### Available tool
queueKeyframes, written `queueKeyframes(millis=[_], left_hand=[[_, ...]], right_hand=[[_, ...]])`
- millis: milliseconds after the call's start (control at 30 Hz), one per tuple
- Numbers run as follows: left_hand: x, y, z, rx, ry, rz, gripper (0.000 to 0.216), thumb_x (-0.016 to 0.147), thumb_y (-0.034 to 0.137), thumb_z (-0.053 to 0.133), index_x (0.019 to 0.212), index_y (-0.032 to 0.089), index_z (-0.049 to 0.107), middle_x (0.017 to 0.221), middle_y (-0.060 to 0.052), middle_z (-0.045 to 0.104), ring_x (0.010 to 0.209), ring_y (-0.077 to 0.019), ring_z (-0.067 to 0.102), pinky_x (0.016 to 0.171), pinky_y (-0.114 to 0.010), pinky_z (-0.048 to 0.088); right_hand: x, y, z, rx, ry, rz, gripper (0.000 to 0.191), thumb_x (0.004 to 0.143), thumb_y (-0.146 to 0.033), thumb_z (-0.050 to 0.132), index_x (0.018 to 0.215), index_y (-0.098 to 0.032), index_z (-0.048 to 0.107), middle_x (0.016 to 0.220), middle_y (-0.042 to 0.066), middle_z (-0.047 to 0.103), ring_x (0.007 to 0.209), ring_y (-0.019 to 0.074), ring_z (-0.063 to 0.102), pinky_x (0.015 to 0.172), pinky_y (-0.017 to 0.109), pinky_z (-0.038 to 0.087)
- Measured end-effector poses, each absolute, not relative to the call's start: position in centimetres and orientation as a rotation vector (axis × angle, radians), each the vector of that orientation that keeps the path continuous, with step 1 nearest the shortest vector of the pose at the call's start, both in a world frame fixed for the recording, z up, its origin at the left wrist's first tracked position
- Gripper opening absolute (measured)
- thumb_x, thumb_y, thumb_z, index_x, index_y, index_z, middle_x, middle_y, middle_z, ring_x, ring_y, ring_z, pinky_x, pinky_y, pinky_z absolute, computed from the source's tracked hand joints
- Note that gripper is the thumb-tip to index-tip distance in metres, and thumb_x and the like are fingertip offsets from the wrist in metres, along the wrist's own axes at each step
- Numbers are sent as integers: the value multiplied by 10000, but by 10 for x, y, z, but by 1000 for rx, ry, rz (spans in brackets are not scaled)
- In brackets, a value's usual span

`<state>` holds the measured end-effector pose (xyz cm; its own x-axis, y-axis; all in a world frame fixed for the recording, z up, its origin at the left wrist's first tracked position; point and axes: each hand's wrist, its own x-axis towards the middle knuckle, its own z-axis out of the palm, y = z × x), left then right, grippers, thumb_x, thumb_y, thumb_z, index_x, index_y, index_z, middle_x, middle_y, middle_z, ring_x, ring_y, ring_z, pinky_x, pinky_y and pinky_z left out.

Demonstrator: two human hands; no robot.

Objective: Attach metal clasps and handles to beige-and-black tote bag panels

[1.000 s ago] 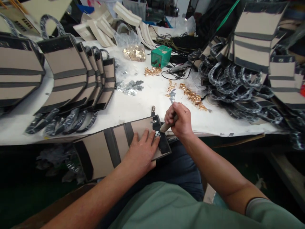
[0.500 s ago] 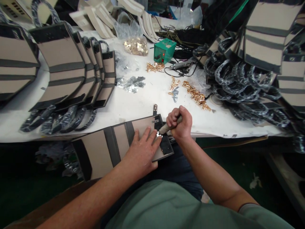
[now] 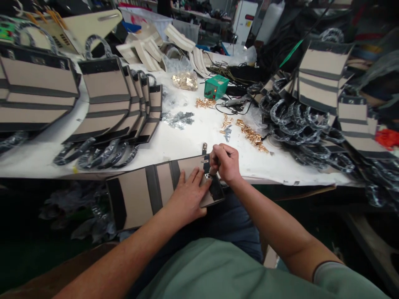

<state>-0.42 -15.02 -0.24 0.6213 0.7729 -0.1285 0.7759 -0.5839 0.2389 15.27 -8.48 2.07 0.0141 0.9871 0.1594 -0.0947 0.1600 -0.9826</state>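
Note:
A long bag panel (image 3: 134, 195), beige with dark bands, lies across the table's front edge and reaches over my lap. My left hand (image 3: 190, 193) is spread flat on it, thumb at the near edge. Beside those fingertips, a small shiny metal plate (image 3: 208, 177) sits on the panel's black end strip. My right hand (image 3: 227, 162) is closed around a grey-brown stick-like tool (image 3: 213, 170), its lower end down by the plate; the fist hides most of it. A strap tab with a metal fitting (image 3: 204, 148) sticks out past the panel's far edge.
Similar panels with plastic-wrapped handles stand at left (image 3: 106, 83) and pile up at right (image 3: 318, 83). On the white table (image 3: 174, 145) are grey metal plates (image 3: 179, 119), gold-coloured fittings (image 3: 252, 135), a green power box (image 3: 215, 87) and a corded tool (image 3: 234, 101).
My head view has tilted up, showing more of the room's back. The right fist has turned and stands more upright over the metal plate, covering more of the tool. My left hand stays on the panel.

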Motion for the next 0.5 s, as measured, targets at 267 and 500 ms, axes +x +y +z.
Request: queueKeyframes(millis=[267,500], left_hand=[[-6,-147,-4,2525,1231,-23,924,701,395,762,1522,209,380,1639,-215,259,1533,-387,160,1203,-650,96],[-7,-148,-5,2528,1217,-5,885,699,403,764,1492,203,426,1640,-214,252,1527,-405,148,1194,-672,85]], right_hand=[[142,-87,25,-1043,-1345,1033,502,907,-568,583,561,-230,448,507,-30,456,455,108,404,466,266,351],[137,-78,25,-1091,-1481,1101,496,923,-511,588,548,-207,475,495,-33,470,462,99,405,492,259,359]])
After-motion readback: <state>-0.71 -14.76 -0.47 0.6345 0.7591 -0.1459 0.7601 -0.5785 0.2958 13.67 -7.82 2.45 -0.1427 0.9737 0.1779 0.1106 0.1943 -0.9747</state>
